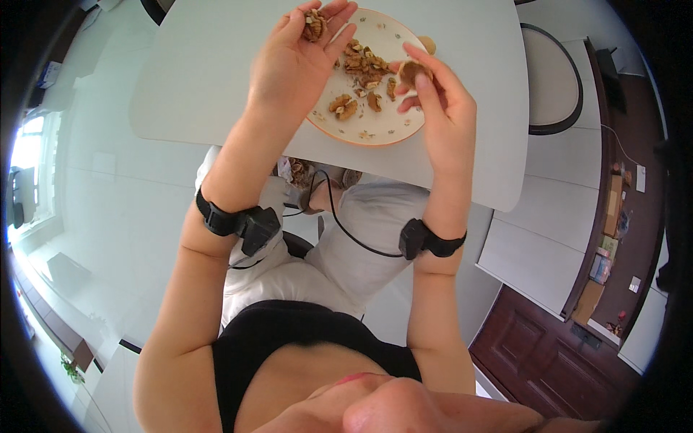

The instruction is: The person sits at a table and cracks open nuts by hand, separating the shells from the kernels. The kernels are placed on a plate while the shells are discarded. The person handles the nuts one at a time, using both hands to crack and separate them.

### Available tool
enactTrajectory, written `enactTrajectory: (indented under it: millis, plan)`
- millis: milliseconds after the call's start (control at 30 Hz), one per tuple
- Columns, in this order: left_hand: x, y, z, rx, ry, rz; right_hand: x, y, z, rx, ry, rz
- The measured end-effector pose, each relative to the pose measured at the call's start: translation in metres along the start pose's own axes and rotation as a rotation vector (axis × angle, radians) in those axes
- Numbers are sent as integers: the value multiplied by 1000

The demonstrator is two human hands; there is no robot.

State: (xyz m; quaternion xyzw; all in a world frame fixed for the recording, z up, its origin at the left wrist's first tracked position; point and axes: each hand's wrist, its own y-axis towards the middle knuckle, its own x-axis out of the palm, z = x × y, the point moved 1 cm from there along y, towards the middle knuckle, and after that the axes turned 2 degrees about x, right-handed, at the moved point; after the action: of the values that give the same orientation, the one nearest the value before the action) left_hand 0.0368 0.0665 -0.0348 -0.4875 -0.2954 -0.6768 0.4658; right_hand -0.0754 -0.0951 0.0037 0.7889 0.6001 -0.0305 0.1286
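My left hand point(295, 65) is turned palm up over the left rim of the plate. It holds a piece of walnut point(314, 25), with wrinkled kernel showing, between thumb and fingers. Above the plate's right side, my right hand point(446, 97) pinches a walnut shell piece point(412, 74), its brown inside showing. The round, orange-rimmed plate point(379, 132) has small floral marks. Several walnut kernels point(364, 64) lie heaped in its middle, partly behind my fingers. A larger kernel piece point(343, 107) and small crumbs sit nearer to me.
What looks like a whole walnut point(427, 44) rests on the white table point(200, 76) just beyond the plate. Under the table edge, a container holds walnut shells point(299, 172). A black cable point(346, 227) runs between my forearm straps. A round-seated chair point(552, 78) stands at right.
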Motion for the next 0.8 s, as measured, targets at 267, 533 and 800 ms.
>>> enactTrajectory:
  millis: [267, 533, 800]
  plan:
    - [-20, -3, 28, -60, 12, -88, 39, -112, 51, 594, 492, -738]
    - [-13, -4, 29, -103, 25, -101, 136, -167, 257, 1106, 380, -216]
    - [-2, -13, 23, -75, 147, -66, 64, -139, 73, 436, -78, -486]
